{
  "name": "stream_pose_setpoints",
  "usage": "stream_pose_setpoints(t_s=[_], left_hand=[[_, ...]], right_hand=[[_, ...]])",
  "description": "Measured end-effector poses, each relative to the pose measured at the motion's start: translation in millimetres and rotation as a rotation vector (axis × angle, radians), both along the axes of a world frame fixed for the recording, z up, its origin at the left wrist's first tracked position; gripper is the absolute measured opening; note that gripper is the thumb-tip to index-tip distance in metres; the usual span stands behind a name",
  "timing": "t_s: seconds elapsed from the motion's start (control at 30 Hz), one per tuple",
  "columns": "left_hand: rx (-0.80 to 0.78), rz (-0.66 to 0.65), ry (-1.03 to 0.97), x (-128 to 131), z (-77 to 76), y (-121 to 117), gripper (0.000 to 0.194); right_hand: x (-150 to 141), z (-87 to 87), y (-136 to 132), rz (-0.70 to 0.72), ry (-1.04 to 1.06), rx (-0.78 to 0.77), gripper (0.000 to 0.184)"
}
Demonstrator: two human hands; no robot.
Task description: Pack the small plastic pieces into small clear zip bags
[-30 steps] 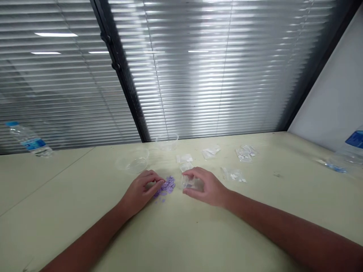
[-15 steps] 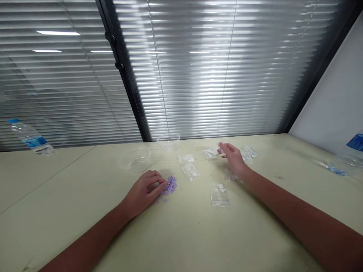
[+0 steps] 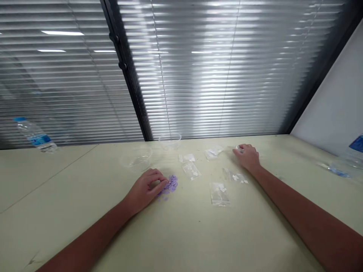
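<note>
My left hand (image 3: 147, 189) rests on the table, thumb and index fingertip pinched together at the edge of a small heap of purple flakes (image 3: 172, 183). Whether a flake is between them is hidden. Farther off to the right, my right hand (image 3: 247, 156) is closed on a small clear plastic bag (image 3: 239, 149), most of it covered by the fingers. Left of that hand lies a clear bag with white pieces (image 3: 213, 152). Nearer to me are another bag with white pieces (image 3: 238, 178) and a zip bag (image 3: 220, 195).
Two more little bags, one upper (image 3: 187, 158) and one lower (image 3: 191, 171), lie mid-table. Two clear round containers, one left (image 3: 138, 160) and one by the window (image 3: 170, 141), stand behind my left hand. Water bottles stand far left (image 3: 39, 139) and far right (image 3: 354, 153).
My right hand has moved right, from beside one bag onto the bag farther right, uncovering the bag with white pieces beneath the forearm. My left hand stays at the purple heap.
</note>
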State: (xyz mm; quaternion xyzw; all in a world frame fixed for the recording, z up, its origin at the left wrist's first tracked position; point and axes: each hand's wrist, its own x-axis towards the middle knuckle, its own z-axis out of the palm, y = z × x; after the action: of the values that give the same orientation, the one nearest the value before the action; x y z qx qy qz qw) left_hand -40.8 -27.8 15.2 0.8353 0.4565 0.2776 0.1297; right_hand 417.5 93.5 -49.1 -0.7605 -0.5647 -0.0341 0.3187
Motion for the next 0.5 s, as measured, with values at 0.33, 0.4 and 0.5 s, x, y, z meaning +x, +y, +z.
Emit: stream_pose_setpoints(t_s=[0.33, 0.4, 0.5], left_hand=[[-0.006, 0.011, -0.003, -2.5, -1.3, 1.3, 0.034], [-0.01, 0.014, 0.001, -2.1, -0.9, 1.2, 0.034], [-0.021, 0.02, 0.009, -2.2, -0.4, 0.9, 0.032]], right_hand=[[-3.4, -4.3, -0.7, -0.023, -0.066, 0.0, 0.048], [-7.4, -2.6, -4.0, -0.004, -0.105, 0.029, 0.049], [-18.6, 6.3, -11.7, 0.087, -0.169, 0.087, 0.049]])
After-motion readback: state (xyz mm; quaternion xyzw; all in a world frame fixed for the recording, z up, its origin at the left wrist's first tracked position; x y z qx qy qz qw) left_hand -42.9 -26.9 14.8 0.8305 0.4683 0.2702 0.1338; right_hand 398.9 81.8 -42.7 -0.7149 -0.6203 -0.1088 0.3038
